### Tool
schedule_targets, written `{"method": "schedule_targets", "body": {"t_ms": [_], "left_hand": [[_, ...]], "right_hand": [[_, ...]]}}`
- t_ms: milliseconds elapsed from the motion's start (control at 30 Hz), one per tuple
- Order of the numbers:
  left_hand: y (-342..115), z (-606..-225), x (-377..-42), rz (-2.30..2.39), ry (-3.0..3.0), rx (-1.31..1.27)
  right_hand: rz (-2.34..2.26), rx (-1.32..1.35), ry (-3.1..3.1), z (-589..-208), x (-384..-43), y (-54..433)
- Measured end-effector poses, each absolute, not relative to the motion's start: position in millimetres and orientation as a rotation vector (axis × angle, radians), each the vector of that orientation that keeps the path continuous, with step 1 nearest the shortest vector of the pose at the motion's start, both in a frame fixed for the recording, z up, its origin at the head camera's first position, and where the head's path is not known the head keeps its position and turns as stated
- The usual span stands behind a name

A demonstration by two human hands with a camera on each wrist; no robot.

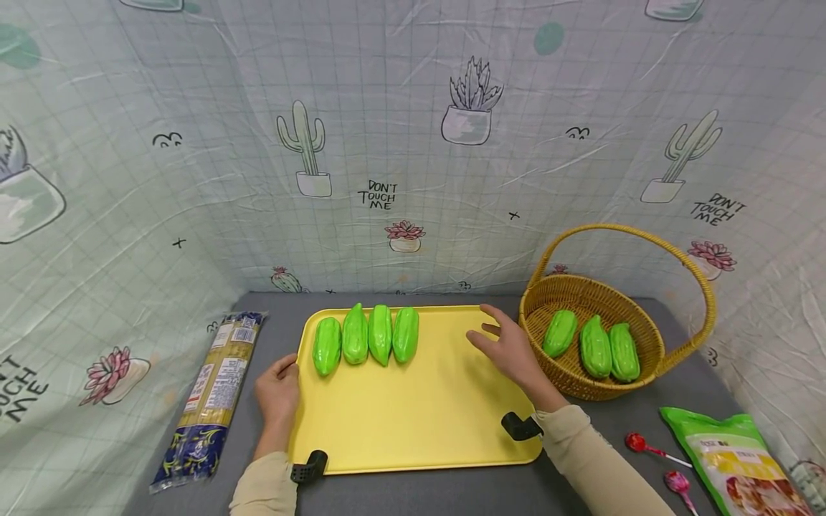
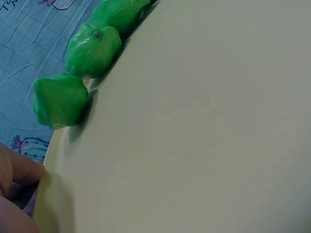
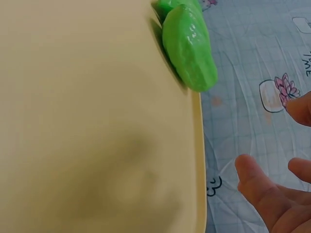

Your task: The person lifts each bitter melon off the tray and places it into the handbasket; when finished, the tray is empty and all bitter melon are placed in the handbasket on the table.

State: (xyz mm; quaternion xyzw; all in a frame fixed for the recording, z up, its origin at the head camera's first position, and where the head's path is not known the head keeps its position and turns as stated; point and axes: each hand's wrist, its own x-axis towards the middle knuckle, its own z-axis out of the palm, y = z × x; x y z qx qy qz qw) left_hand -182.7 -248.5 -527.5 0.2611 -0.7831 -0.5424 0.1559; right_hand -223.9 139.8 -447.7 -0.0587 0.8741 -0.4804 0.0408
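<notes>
A yellow tray (image 1: 413, 416) lies on the grey table. Several glossy green ridged fruits (image 1: 355, 335), resembling star fruit, stand in a row along its far left part. My left hand (image 1: 279, 390) grips the tray's left rim; in the left wrist view its fingertips (image 2: 34, 170) meet that edge near the closest green fruit (image 2: 60, 101). Above the tray's far right part hovers my right hand (image 1: 510, 351), fingers spread apart and holding nothing. Beside it, a wicker basket (image 1: 596, 390) contains three more green fruits (image 1: 595, 347). The right wrist view shows the end fruit (image 3: 189, 48) by the far rim.
The basket's tall handle (image 1: 613, 228) arches upward at the right. Left of the tray lies a long pack of noodles (image 1: 209, 394). At the front right are two lollipops (image 1: 635, 442) and a green snack bag (image 1: 742, 459). A patterned cloth (image 1: 413, 143) hangs behind the table.
</notes>
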Motion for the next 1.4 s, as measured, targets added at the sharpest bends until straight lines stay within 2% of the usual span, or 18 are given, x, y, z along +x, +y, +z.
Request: {"method": "schedule_targets", "body": {"t_ms": [833, 1400], "left_hand": [[-246.8, -527.3, -180.2, -1.551, -2.239, 0.744], [-248.1, -527.1, -182.8, -1.552, -2.243, 0.725]], "right_hand": [[-1.481, -0.113, 2.603, -469.0, -228.4, 104.3], [-1.512, -0.182, 2.543, -482.1, -232.8, 75.6]]}}
